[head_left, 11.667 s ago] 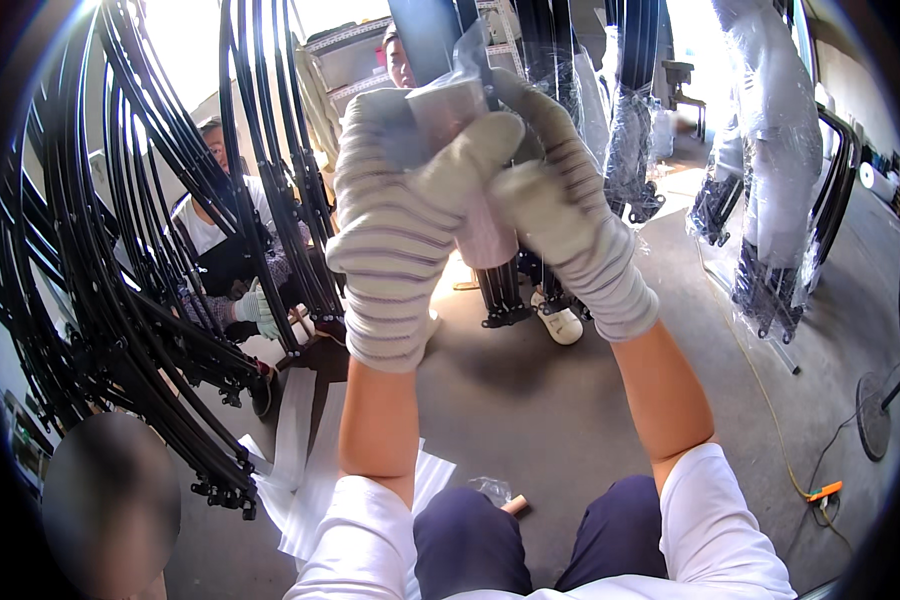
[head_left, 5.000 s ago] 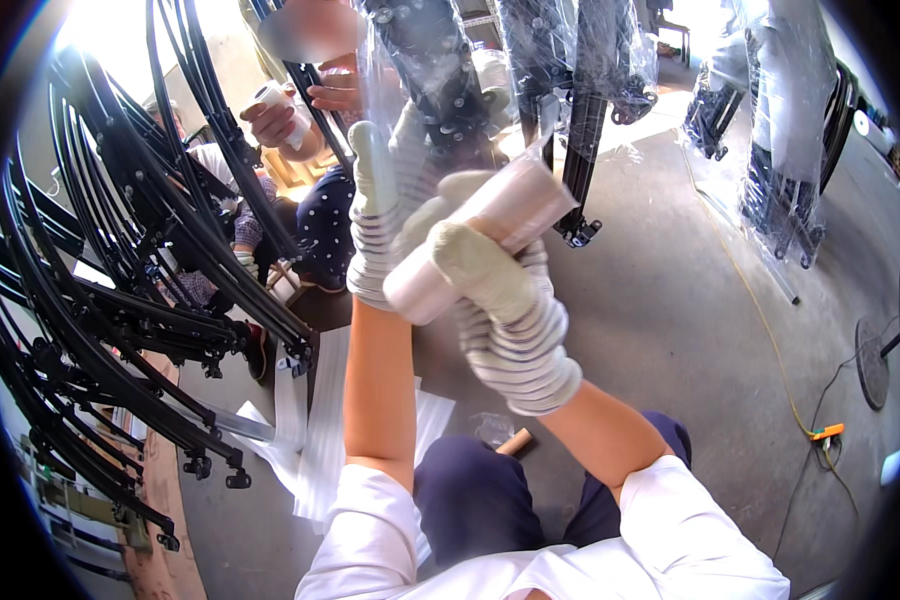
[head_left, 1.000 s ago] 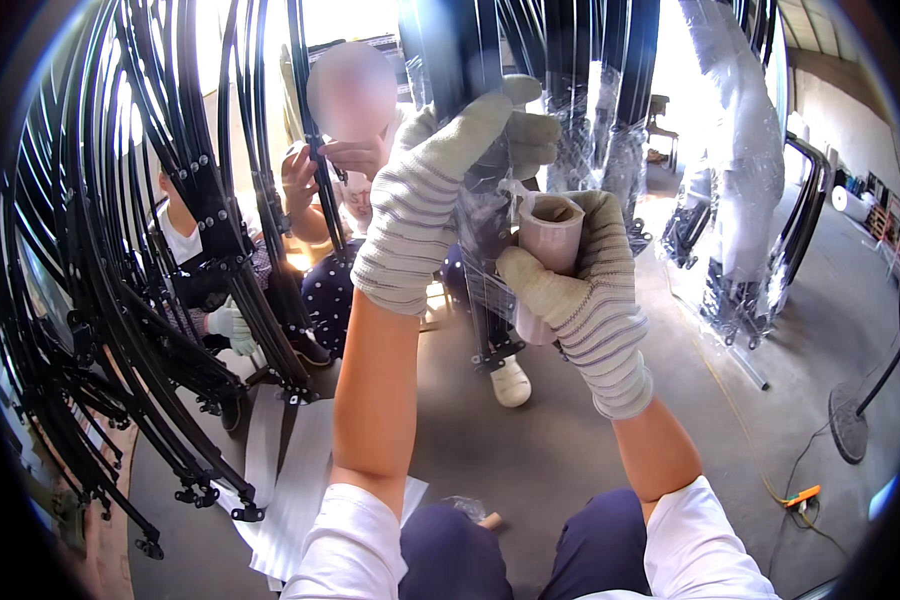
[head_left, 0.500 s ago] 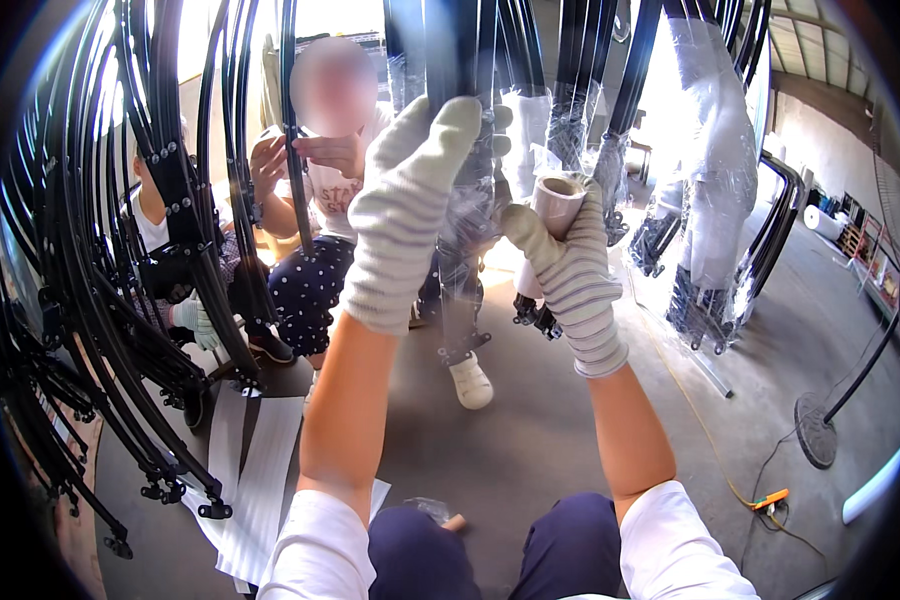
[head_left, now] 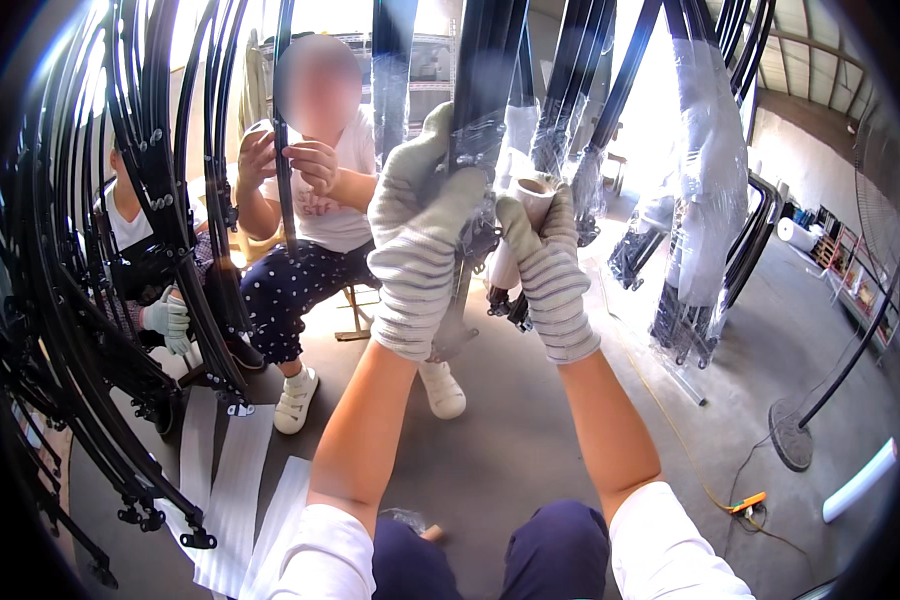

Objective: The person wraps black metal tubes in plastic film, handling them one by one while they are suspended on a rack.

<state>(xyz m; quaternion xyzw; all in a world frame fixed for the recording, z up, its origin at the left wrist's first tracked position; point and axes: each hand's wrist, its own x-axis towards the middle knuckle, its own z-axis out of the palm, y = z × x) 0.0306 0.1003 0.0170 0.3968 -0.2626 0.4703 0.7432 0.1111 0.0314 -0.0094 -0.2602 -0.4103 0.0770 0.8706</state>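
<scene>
The right hand [head_left: 552,270] grips a roll of clear wrap [head_left: 534,207], with the thumb on one side and the fingers on the other. The roll is up in the air, a bit tilted, with its open top end showing. Just beside it, the left hand [head_left: 415,250] touches some hanging black bars [head_left: 482,95] (I can't tell how tightly it squeezes, as some fingers are hidden). Both hands wear stripy white gloves. Across from them sits a person [head_left: 332,215] in spotty trousers, hands up by another black bar. Long white strips [head_left: 238,480] lie on the floor [head_left: 490,445] at the left. Well apart, at the right, are an orange power block [head_left: 748,503] and a round black stand [head_left: 790,435].
</scene>
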